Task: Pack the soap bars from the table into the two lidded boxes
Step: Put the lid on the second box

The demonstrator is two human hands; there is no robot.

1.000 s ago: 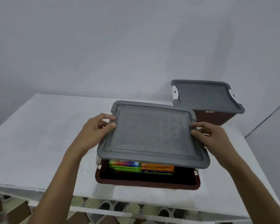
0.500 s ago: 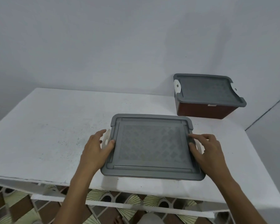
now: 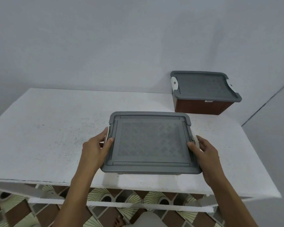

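A white table (image 3: pixel 47 131) was backed by a grey wall (image 3: pixel 105 46); the lid (image 3: pixel 149 141) (seated flat) was pinched edgewise by left hand (image 3: pixel 93 149) and right hand (image 3: pixel 205 153).

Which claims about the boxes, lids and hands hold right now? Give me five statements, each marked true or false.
1. The near box has its lid on. True.
2. The far box is open. False: a grey lid covers it.
3. The left hand and right hand grip the near box's opposite sides. True.
4. The two boxes touch. False: bare table lies between them.
5. The far box sits at the table's left edge. False: it is at the far right corner, by the wall.
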